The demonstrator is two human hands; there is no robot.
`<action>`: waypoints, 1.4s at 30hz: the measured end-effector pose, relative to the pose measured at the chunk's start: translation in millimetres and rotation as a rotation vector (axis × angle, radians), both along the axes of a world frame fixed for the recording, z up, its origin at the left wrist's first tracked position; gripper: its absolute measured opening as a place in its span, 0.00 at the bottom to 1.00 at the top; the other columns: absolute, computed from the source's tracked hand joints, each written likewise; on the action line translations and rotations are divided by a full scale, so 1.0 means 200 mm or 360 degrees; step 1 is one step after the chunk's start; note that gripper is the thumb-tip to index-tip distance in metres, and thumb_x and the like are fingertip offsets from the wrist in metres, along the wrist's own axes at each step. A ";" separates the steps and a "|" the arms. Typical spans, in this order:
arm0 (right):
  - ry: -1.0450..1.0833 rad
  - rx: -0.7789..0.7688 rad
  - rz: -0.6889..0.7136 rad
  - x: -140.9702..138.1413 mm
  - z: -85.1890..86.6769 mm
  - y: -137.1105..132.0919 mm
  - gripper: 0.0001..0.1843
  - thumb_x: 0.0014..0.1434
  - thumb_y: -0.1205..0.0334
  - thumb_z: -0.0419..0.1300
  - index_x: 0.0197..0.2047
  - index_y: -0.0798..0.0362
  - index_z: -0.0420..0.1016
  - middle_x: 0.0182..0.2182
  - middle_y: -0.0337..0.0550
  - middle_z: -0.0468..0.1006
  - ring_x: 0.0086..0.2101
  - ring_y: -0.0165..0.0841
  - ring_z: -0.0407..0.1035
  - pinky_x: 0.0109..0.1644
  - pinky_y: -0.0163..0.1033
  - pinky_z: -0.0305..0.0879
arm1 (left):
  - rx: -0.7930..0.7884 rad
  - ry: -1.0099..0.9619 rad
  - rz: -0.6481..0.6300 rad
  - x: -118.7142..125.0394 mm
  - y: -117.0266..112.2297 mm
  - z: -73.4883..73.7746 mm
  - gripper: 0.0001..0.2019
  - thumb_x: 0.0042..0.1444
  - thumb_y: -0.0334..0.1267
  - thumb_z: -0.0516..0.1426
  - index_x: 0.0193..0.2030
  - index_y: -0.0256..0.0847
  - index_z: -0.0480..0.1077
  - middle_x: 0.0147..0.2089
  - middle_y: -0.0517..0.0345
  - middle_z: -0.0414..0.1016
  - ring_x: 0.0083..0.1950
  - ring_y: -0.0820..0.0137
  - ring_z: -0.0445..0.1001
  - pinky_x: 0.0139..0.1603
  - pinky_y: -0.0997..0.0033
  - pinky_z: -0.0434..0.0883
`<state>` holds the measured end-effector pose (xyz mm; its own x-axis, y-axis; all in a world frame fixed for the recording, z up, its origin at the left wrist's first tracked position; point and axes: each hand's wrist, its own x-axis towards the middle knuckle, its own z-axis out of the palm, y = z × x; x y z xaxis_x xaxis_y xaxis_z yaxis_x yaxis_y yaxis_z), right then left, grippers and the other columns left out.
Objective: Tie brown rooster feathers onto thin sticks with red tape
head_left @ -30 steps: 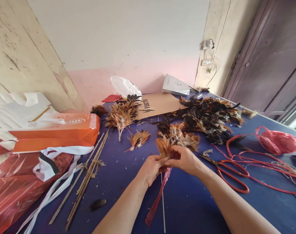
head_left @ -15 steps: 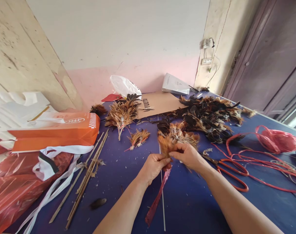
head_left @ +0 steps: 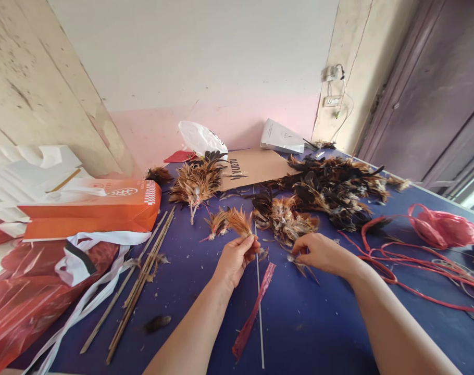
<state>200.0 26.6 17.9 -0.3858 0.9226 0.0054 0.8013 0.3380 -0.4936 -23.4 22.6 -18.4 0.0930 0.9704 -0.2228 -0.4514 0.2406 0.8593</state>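
My left hand pinches a small tuft of orange-brown feathers by its quills, just above the blue table. A little to the right, my right hand is closed low over the table on a thin dark feather. Between and below the hands lie a red plastic strip and a thin white stick. A loose mound of brown feathers sits just beyond my right hand.
A big heap of dark feathers fills the far right. Tied feather bunches lie far left of centre. Thin bamboo sticks, an orange bag, red plastic bags, red cord, a pink bag and cardboard surround.
The hands have parted: my left hand carried the orange tuft left and away, my right hand dropped right onto the table by a dark feather. The red strip now lies free.
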 end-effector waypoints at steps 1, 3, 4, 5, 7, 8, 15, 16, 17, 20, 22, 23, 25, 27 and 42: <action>-0.0071 0.0014 -0.0024 -0.02 -0.01 0.00 0.09 0.41 0.66 0.58 0.28 0.49 0.77 0.26 0.40 0.76 0.27 0.32 0.68 0.29 0.34 0.56 | -0.0002 -0.0001 0.0009 0.00 0.00 0.00 0.11 0.42 0.39 0.62 0.31 0.34 0.72 0.26 0.56 0.73 0.27 0.77 0.70 0.24 0.81 0.64; -0.0192 0.0048 -0.0077 -0.05 -0.03 -0.01 0.10 0.40 0.66 0.59 0.29 0.49 0.77 0.26 0.41 0.76 0.26 0.33 0.67 0.29 0.34 0.55 | -0.0005 -0.0006 0.0024 -0.01 0.01 0.00 0.11 0.42 0.39 0.62 0.31 0.34 0.73 0.26 0.57 0.73 0.27 0.77 0.70 0.25 0.82 0.64; -0.0236 0.0063 -0.0094 -0.06 -0.04 -0.01 0.10 0.40 0.67 0.59 0.29 0.49 0.77 0.26 0.41 0.76 0.26 0.33 0.67 0.28 0.34 0.54 | -0.0003 -0.0008 0.0027 -0.01 0.01 0.00 0.11 0.42 0.39 0.62 0.31 0.34 0.73 0.26 0.57 0.73 0.27 0.78 0.70 0.25 0.82 0.64; -0.0260 0.0074 -0.0096 -0.07 -0.05 -0.01 0.10 0.40 0.67 0.59 0.29 0.49 0.76 0.26 0.41 0.75 0.26 0.33 0.67 0.28 0.34 0.54 | 0.0000 -0.0010 0.0029 -0.01 0.01 0.00 0.11 0.42 0.39 0.62 0.31 0.34 0.73 0.26 0.57 0.73 0.28 0.78 0.70 0.25 0.82 0.64; -0.0244 0.0091 -0.0075 -0.10 -0.07 0.00 0.08 0.40 0.67 0.59 0.27 0.50 0.76 0.25 0.41 0.75 0.26 0.33 0.67 0.28 0.34 0.54 | -0.0005 -0.0004 0.0022 -0.01 0.01 0.00 0.11 0.42 0.39 0.62 0.31 0.34 0.73 0.26 0.57 0.73 0.27 0.78 0.70 0.25 0.83 0.64; -0.0195 0.0106 -0.0058 -0.11 -0.08 0.00 0.06 0.40 0.68 0.59 0.25 0.50 0.75 0.24 0.41 0.75 0.26 0.32 0.67 0.28 0.34 0.54 | -0.0012 0.0003 0.0016 -0.01 0.00 0.00 0.11 0.42 0.39 0.63 0.31 0.34 0.73 0.26 0.57 0.73 0.27 0.78 0.70 0.24 0.83 0.64; 0.0896 -0.0061 -0.0281 -0.12 -0.09 0.05 0.09 0.49 0.59 0.54 0.29 0.55 0.71 0.21 0.39 0.73 0.23 0.29 0.65 0.27 0.32 0.59 | -0.0060 0.0015 -0.0110 0.02 -0.01 -0.02 0.11 0.41 0.39 0.63 0.31 0.34 0.72 0.26 0.56 0.73 0.27 0.77 0.71 0.24 0.82 0.64; 0.1021 -0.0127 -0.0329 -0.11 -0.09 0.06 0.10 0.49 0.57 0.55 0.29 0.56 0.70 0.21 0.39 0.73 0.22 0.28 0.65 0.26 0.32 0.59 | -0.0066 0.0011 -0.0110 0.02 -0.01 -0.02 0.11 0.41 0.39 0.63 0.31 0.33 0.72 0.26 0.56 0.73 0.27 0.76 0.71 0.24 0.82 0.64; 0.1099 -0.0158 -0.0370 -0.10 -0.09 0.07 0.11 0.49 0.56 0.55 0.29 0.56 0.70 0.21 0.39 0.73 0.22 0.28 0.65 0.25 0.32 0.59 | -0.0067 0.0003 -0.0102 0.02 -0.01 -0.01 0.11 0.41 0.39 0.63 0.31 0.33 0.72 0.25 0.56 0.73 0.27 0.76 0.71 0.24 0.82 0.64; 0.1155 -0.0103 -0.0469 -0.08 -0.09 0.08 0.10 0.47 0.57 0.57 0.28 0.56 0.69 0.21 0.38 0.72 0.21 0.26 0.62 0.24 0.31 0.57 | -0.0061 -0.0036 -0.0061 0.01 -0.01 -0.01 0.11 0.42 0.38 0.63 0.31 0.33 0.72 0.25 0.56 0.73 0.26 0.77 0.71 0.23 0.82 0.64; 0.1187 -0.0084 -0.0505 -0.07 -0.09 0.08 0.10 0.47 0.57 0.58 0.27 0.56 0.70 0.19 0.37 0.70 0.21 0.25 0.61 0.24 0.31 0.56 | -0.0069 -0.0066 -0.0044 0.00 0.00 0.00 0.10 0.42 0.37 0.63 0.31 0.33 0.72 0.25 0.56 0.73 0.26 0.77 0.71 0.23 0.82 0.64; 0.1228 -0.0105 -0.0509 -0.07 -0.08 0.08 0.10 0.46 0.57 0.58 0.27 0.56 0.70 0.19 0.37 0.70 0.21 0.25 0.60 0.24 0.31 0.56 | -0.0077 -0.0074 -0.0043 0.00 0.00 0.00 0.10 0.42 0.37 0.63 0.31 0.34 0.72 0.26 0.56 0.73 0.26 0.77 0.71 0.23 0.82 0.64; 0.1369 -0.0223 -0.0485 -0.08 -0.07 0.07 0.10 0.46 0.57 0.60 0.27 0.56 0.69 0.20 0.37 0.69 0.20 0.24 0.59 0.24 0.31 0.55 | -0.0094 -0.0076 -0.0053 0.00 0.00 0.01 0.09 0.43 0.36 0.62 0.31 0.33 0.72 0.25 0.56 0.73 0.26 0.77 0.71 0.23 0.82 0.64; 0.1580 -0.0402 -0.0413 -0.10 -0.06 0.06 0.11 0.45 0.56 0.61 0.27 0.56 0.68 0.20 0.37 0.69 0.20 0.23 0.59 0.24 0.30 0.55 | -0.0112 -0.0063 -0.0089 0.01 -0.01 0.01 0.09 0.43 0.36 0.62 0.31 0.33 0.72 0.25 0.55 0.73 0.26 0.76 0.71 0.23 0.82 0.64; 0.0791 0.1108 0.0056 -0.33 -0.13 -0.07 0.07 0.54 0.67 0.53 0.34 0.50 0.72 0.38 0.44 0.72 0.39 0.33 0.67 0.44 0.39 0.64 | -0.0278 -0.0608 -0.0534 0.06 -0.07 -0.01 0.05 0.49 0.32 0.58 0.33 0.32 0.71 0.31 0.52 0.75 0.34 0.70 0.74 0.29 0.78 0.68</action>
